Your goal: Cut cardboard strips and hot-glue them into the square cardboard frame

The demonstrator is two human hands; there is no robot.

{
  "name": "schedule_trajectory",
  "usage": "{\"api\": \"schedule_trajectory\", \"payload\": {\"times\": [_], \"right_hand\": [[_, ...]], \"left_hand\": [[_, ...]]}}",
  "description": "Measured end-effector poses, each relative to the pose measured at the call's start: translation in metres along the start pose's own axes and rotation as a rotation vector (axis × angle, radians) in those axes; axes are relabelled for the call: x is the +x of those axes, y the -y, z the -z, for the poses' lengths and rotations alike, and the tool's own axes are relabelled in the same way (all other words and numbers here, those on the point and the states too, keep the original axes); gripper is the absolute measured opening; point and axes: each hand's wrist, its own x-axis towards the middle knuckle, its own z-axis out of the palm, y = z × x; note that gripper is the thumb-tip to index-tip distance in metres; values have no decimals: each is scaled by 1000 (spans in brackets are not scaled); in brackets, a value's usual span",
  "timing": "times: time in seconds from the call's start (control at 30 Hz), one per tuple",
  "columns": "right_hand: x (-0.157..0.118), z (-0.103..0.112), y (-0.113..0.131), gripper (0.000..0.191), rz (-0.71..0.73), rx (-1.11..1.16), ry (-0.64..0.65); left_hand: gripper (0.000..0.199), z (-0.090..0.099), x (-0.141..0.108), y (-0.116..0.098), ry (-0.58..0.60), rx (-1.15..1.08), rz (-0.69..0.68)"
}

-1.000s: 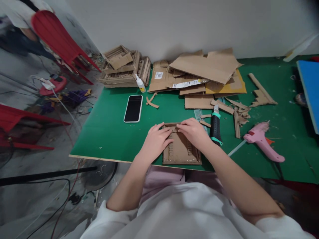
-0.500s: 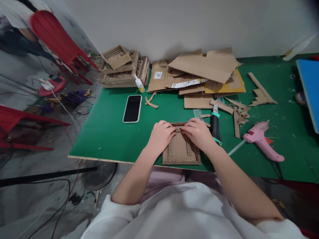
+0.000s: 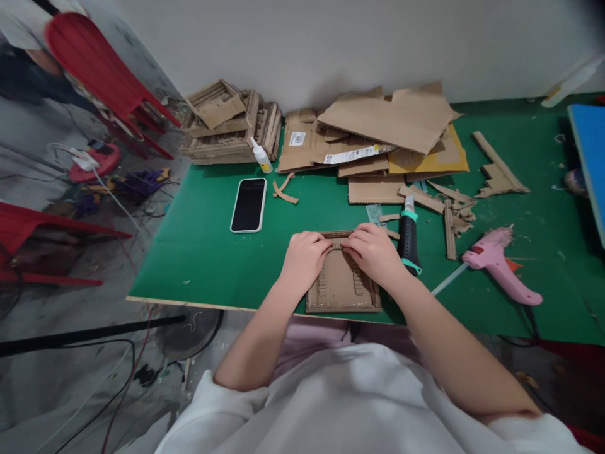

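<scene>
A shallow cardboard tray (image 3: 338, 280) with a raised rim lies at the table's front edge. Corrugated strips run down its left and right sides inside. Over its far end, my left hand (image 3: 306, 257) and my right hand (image 3: 374, 252) face each other with bent fingers. Between their fingertips a short corrugated cardboard strip (image 3: 336, 244) shows, pinched from both ends just inside the far rim. The fingers hide parts of the strip and of the tray's far corners.
Just right of my right hand lies a utility knife (image 3: 409, 239), blade exposed. A pink glue gun (image 3: 501, 263) rests farther right. A phone (image 3: 248, 205), a glue bottle (image 3: 261, 156), stacked cardboard trays (image 3: 231, 135) and cardboard sheets (image 3: 378, 123) lie beyond. A person sits at far left.
Both hands stay at the tray's far end with the strip, shifting barely at all. The view has tilted very slightly.
</scene>
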Motion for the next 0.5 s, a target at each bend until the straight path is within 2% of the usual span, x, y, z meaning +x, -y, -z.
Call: {"api": "schedule_trajectory", "payload": {"times": [0.27,0.37,0.5], "right_hand": [[1,2,1,21,11,18,6],[0,13,1,22,6,88,-81],[-4,28,1,30,-79,103,-233]], "left_hand": [[22,-1,1,-2,2,6,13],[23,7,-2,-4,-21,-20,25],[27,20,-13,-11,-103,-53,49]]}}
